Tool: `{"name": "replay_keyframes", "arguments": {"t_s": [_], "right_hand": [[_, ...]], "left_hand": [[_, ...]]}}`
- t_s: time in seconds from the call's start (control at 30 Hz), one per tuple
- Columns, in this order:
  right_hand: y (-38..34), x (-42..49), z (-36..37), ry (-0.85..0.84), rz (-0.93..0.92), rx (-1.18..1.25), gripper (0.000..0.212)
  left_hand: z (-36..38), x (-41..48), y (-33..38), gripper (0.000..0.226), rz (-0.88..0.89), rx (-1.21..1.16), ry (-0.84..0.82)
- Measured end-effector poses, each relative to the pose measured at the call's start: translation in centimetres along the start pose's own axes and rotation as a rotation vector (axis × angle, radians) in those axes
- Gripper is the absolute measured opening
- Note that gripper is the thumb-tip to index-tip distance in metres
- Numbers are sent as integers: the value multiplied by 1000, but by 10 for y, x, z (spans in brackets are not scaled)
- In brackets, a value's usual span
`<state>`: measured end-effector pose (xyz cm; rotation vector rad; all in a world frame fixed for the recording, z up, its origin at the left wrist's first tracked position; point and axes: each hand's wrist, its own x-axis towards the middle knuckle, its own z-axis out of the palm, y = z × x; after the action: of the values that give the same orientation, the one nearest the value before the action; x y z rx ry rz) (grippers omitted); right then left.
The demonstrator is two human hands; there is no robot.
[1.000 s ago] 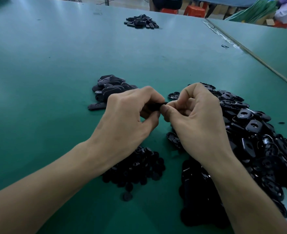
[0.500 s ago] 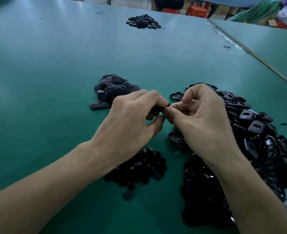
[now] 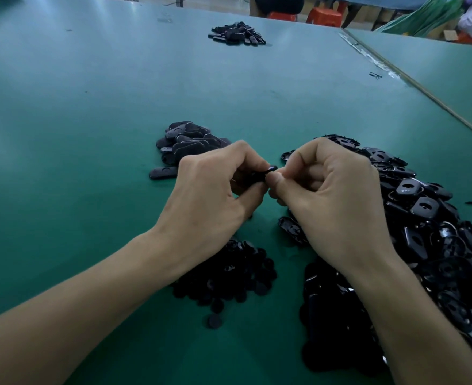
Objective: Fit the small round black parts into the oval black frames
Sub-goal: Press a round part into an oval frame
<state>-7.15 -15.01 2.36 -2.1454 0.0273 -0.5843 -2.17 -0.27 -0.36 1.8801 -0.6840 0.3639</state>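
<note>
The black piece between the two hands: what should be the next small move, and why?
Probably press the thumb of the right hand on the black piece to finish the fit. The left hand and the right both pinch it above the table; it is not yet on the pile of oval pieces.

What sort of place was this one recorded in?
Probably a factory assembly bench. A wide green table holds sorted black heaps: oval frames at right, round parts nearer the person. The left hand and right hand pinch one piece. Plastic stools stand beyond the far edge.
</note>
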Motion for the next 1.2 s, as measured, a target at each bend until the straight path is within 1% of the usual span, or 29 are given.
{"name": "replay_keyframes", "arguments": {"t_s": [0.17, 0.33, 0.47, 0.53, 0.57, 0.67, 0.73, 0.8, 1.0, 1.1, 1.2], "right_hand": [[0, -1, -1, -11, -46, -35, 19], [-3, -3, 4, -39, -98, 10, 15], [3, 0, 4, 23, -84, -3, 21], [6, 2, 3, -4, -53, -50, 25], [8, 3, 2, -24, -31, -34, 26], [10, 6, -1, -77, 31, 102, 18], [11, 7, -4, -86, 42, 149, 16], [11, 7, -5, -89, 43, 163, 15], [12, 6, -7, -96, 75, 161, 10], [12, 6, -6, -97, 71, 162, 12], [12, 5, -4, -84, 82, 149, 5]], "left_hand": [[0, 2, 0, 9, -43, -44, -12], [-4, 6, -2, 10, -108, -52, 45], [-1, 6, -1, 15, -142, -147, 18], [0, 7, 1, 17, -167, -237, -9], [-1, 8, 1, 17, -176, -281, -17], [-3, 10, -1, 19, -185, -364, -48], [-3, 10, -2, 22, -203, -399, -70], [-3, 11, -2, 24, -232, -436, -84], [-4, 14, -4, 19, -314, -563, -170], [-3, 13, -4, 17, -321, -569, -177], [-3, 13, -3, 15, -315, -559, -185]]}}
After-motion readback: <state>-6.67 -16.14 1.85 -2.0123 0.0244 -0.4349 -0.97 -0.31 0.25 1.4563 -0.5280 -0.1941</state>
